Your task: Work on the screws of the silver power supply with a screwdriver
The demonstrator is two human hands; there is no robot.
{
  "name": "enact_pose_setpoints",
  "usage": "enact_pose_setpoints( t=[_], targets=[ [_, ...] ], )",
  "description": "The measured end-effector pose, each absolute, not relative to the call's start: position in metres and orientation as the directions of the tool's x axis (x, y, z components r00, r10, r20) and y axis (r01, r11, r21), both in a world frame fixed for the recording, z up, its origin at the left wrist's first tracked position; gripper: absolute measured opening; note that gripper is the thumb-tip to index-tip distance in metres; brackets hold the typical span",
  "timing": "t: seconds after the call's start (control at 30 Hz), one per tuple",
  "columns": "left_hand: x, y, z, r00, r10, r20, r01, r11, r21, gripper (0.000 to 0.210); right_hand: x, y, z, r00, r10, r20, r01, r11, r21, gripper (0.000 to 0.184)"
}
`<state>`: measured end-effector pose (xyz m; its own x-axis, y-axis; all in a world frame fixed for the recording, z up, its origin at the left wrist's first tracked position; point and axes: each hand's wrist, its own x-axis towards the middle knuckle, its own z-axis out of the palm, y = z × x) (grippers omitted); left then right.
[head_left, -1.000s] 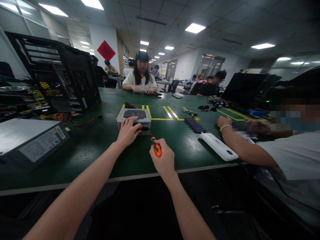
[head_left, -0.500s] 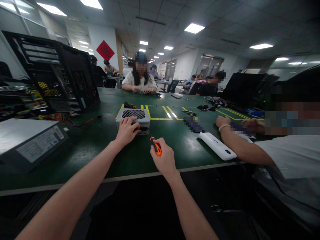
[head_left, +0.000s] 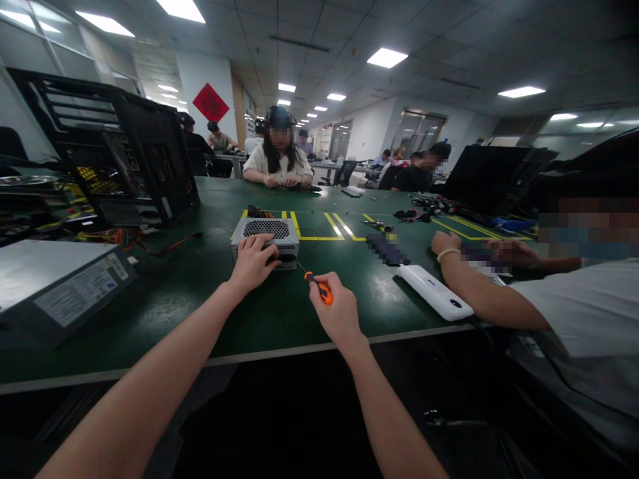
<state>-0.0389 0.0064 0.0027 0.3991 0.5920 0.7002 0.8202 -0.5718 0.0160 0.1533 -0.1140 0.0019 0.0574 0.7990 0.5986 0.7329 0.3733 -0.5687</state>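
Observation:
A grey metal power supply unit (head_left: 270, 228) with a perforated top sits on the green table. My left hand (head_left: 254, 261) grips it from the near left, fingers over the top and thumb along the front face. In my right hand (head_left: 338, 311) is a screwdriver (head_left: 323, 291) with an orange and black handle. Its thin shaft points at the unit's near right corner; I cannot tell whether the tip touches the metal. Dark cables (head_left: 257, 211) bunch behind the unit.
Left stand an open black computer case (head_left: 114, 146) and a larger labelled power supply (head_left: 74, 286). A white elongated device (head_left: 434, 291) lies right, beside a co-worker's arm (head_left: 479, 293). Another person (head_left: 279, 159) sits opposite. Yellow tape (head_left: 319, 237) marks the green table (head_left: 200, 326).
My right hand has shifted right and slightly back toward me with the screwdriver, drawing its handle away from the power supply unit. My left hand stays on the unit.

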Motion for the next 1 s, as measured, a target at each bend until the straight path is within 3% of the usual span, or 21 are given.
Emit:
enact_pose_setpoints(
  t=[0.17,0.27,0.37,0.5,0.6,0.77,0.93,1.0],
  targets=[
    [-0.039,0.006,0.003,0.397,0.595,0.699,0.823,-0.567,0.016,0.007,0.152,-0.117,0.01,-0.277,0.732,0.622,0.847,0.492,-0.201,0.015],
    [-0.039,0.007,0.003,0.399,0.59,0.702,0.832,-0.555,-0.006,0.008,0.153,-0.118,0.014,-0.329,0.737,0.59,0.864,0.488,-0.128,0.018],
    [-0.039,0.007,0.003,0.41,0.585,0.7,0.836,-0.548,-0.031,0.011,0.151,-0.117,0.015,-0.27,0.752,0.601,0.855,0.474,-0.209,0.02],
    [-0.036,0.006,0.001,0.401,0.592,0.699,0.846,-0.532,-0.035,0.017,0.148,-0.114,0.014,0.05,0.806,0.59,0.791,0.328,-0.516,0.025],
    [-0.032,0.005,0.0,0.377,0.597,0.708,0.857,-0.515,-0.022,0.02,0.145,-0.112,0.015,0.096,0.807,0.582,0.771,0.31,-0.557,0.021],
    [-0.027,0.005,0.001,0.342,0.614,0.712,0.859,-0.511,0.029,0.025,0.142,-0.113,0.018,-0.09,0.782,0.617,0.869,0.364,-0.335,0.011],
    [-0.026,0.008,0.002,0.299,0.649,0.7,0.875,-0.479,0.07,0.037,0.146,-0.117,0.024,-0.365,0.748,0.555,0.892,0.451,-0.022,0.014],
    [-0.026,0.008,0.003,0.295,0.653,0.697,0.878,-0.474,0.072,0.043,0.148,-0.118,0.024,-0.42,0.733,0.536,0.88,0.474,0.041,0.016]
  ],
)
